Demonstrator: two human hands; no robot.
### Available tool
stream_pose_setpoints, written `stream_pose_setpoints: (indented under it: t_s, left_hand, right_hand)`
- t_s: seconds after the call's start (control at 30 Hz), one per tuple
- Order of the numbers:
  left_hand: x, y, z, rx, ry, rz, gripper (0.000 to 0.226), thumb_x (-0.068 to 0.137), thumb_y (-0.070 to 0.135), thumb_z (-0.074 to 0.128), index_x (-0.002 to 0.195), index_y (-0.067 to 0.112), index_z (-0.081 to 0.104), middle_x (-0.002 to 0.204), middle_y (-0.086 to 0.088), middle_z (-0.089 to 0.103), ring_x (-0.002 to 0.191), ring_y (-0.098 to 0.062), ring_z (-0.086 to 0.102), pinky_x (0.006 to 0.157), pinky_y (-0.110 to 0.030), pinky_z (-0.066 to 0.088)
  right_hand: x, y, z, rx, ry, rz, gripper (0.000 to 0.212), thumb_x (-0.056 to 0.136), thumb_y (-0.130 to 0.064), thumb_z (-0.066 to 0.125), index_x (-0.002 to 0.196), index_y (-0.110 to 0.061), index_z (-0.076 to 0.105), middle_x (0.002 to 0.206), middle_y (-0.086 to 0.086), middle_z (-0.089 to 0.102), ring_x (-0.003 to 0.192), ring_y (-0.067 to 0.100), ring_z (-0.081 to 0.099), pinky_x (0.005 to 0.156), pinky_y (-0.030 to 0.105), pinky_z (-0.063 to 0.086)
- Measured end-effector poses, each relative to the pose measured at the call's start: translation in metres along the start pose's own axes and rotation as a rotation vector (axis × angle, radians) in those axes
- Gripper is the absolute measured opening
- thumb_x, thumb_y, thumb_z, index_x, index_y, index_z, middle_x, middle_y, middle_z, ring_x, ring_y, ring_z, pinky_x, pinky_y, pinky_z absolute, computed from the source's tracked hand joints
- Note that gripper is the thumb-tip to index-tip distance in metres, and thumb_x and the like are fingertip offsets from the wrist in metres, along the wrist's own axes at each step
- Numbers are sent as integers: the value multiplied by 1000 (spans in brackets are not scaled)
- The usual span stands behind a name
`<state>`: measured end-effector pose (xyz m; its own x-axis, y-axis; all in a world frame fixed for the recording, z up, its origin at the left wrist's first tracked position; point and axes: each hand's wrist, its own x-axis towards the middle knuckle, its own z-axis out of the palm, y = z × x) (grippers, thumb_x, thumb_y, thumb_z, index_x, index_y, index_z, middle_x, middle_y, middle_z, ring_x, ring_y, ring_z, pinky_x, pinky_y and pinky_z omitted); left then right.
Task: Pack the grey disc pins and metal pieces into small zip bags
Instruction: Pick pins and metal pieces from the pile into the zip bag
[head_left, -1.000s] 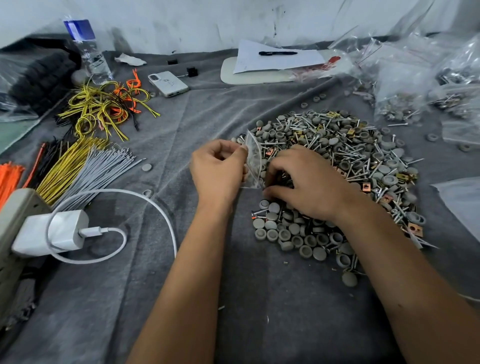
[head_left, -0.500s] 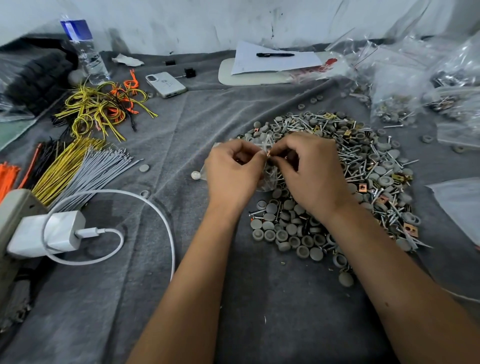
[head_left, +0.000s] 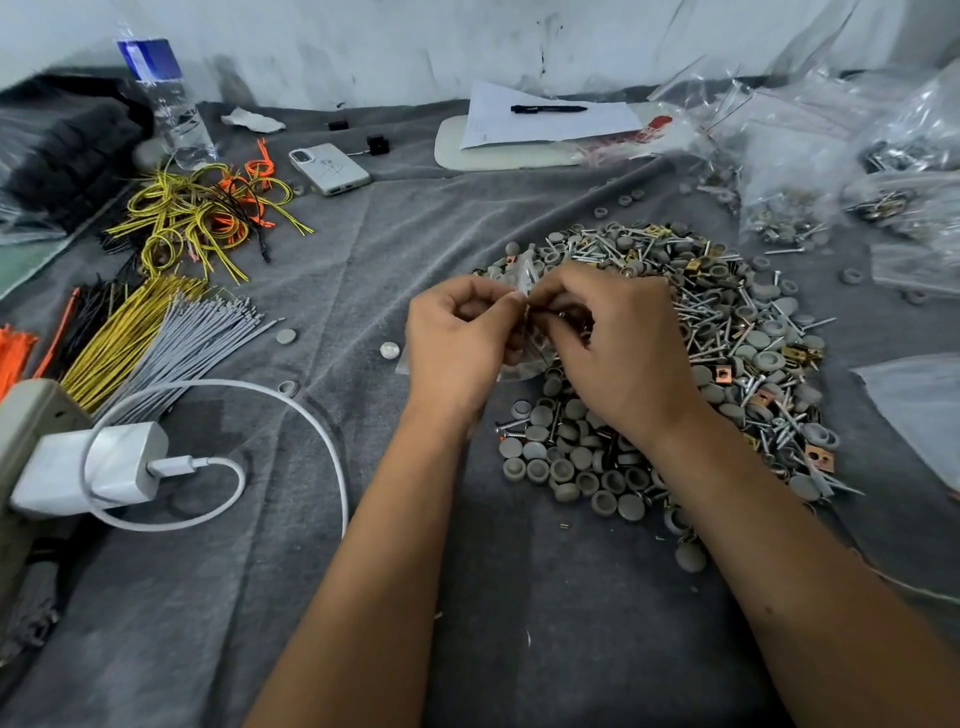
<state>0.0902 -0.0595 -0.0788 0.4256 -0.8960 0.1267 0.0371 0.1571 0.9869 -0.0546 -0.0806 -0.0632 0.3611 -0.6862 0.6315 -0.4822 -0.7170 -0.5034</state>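
A big heap of grey disc pins, screws and small copper and brass metal pieces (head_left: 727, 338) lies on the grey cloth (head_left: 363, 260) at centre right. Just above its left edge, my left hand (head_left: 457, 338) and my right hand (head_left: 613, 343) meet around a small clear zip bag (head_left: 519, 358). Both hands pinch the bag near its top between thumb and fingers. The bag's lower part hangs between the hands; its contents are mostly hidden. A few loose grey discs (head_left: 285, 336) lie to the left.
Bundles of yellow, grey, black and orange cable ties (head_left: 156, 332) and looped wires (head_left: 208, 218) lie at left. A white charger with cable (head_left: 93, 467) sits front left. A phone (head_left: 330, 169), water bottle (head_left: 171, 109), paper with pen (head_left: 545, 117) and filled clear bags (head_left: 831, 171) line the back and right.
My right hand left the pile and came up to the bag held by my left hand. Both hands now pinch its top, slightly higher than before.
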Motion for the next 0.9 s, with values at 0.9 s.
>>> stream_pose_setpoints:
  t_s: [0.9]
  left_hand:
    - [6, 7, -11, -155, 236, -100, 18, 90, -4, 65, 76, 7, 68, 57, -1, 60, 48, -9, 52, 45, -19, 42]
  right_hand:
    - [1, 2, -4, -30, -685, 55, 17, 82, -38, 84, 83, -31, 68, 89, -18, 61, 92, 1, 54, 89, 29, 43]
